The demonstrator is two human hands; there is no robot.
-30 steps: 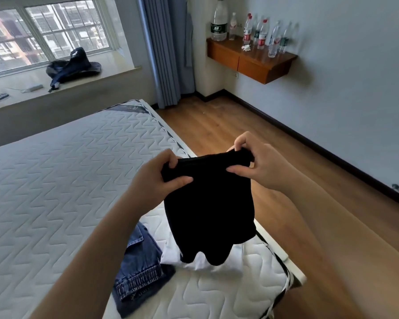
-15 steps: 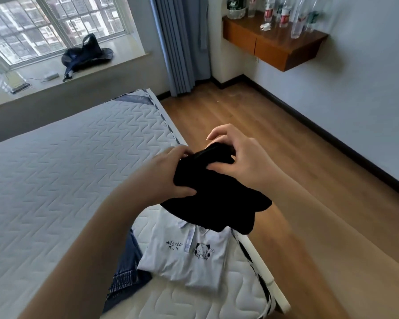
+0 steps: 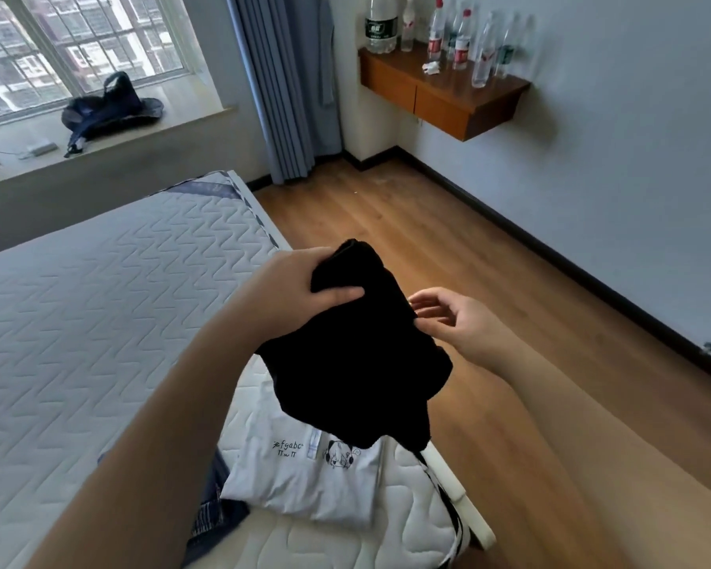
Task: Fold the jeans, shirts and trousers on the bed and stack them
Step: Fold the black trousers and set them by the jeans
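Note:
My left hand grips the top of a black garment and holds it up over the bed's right edge, thumb pressed across the cloth. The garment hangs bunched below the hand. My right hand is beside it on the right, fingers loosely spread, fingertips at the cloth's edge without a clear hold. Under the garment a folded white shirt with a small cartoon print lies on the mattress. Blue jeans lie left of the shirt, mostly hidden by my left arm.
The bed's right edge borders a wooden floor. A wall shelf carries several bottles. A dark bag sits on the window sill, and a blue curtain hangs in the corner.
My right hand has let go of the black garment's top and moved down to its right side. My left hand alone holds the cloth, which hangs lower and looser.

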